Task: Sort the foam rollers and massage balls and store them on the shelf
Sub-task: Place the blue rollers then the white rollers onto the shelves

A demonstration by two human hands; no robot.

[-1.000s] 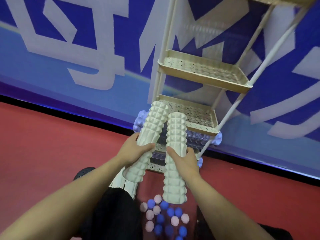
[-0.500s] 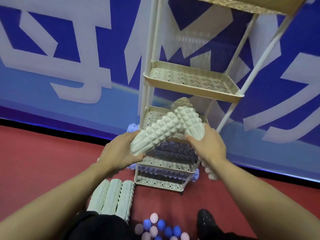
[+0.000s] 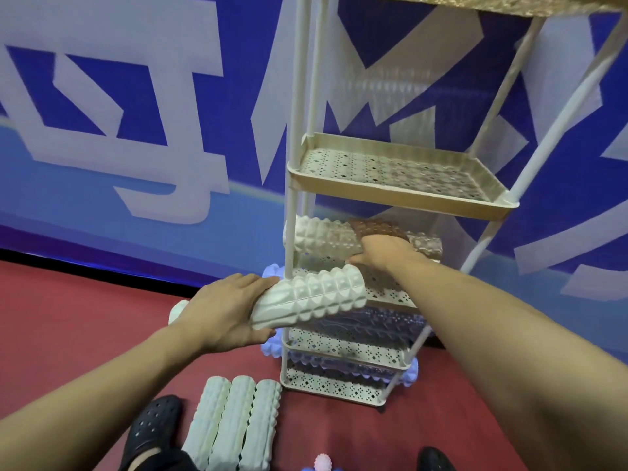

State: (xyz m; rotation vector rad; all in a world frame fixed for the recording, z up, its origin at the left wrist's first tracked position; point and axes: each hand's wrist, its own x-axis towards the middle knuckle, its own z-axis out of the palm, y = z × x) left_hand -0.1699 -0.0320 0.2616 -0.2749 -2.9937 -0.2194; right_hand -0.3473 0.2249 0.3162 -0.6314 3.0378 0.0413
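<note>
Loading white rollers onto shelf (image 3: 401, 198), third tier down. Right hand (image 3: 384, 249) reaches inside tier, fingers on far roller (image 3: 323, 234) lying crosswise at back; grip there hidden, cannot tell how tight. Left hand (image 3: 224, 314) curled round near roller (image 3: 309, 300) at shelf's front-left corner, held level, likely to slide in alongside. Corner post (image 3: 291, 232) crowds entry. Purple rollers (image 3: 356, 324) fill tiers below. Three white rollers (image 3: 234, 423) on floor left of shelf base; massage balls (image 3: 321, 464) nearer camera, unsorted.

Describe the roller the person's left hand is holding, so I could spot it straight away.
Start at the cream shelf rack against the blue wall. In front of its middle tray, the left hand grips a cream ridged foam roller by one end. Unlike its neighbours, it hangs in the air, neither shelved nor on the floor.
</note>
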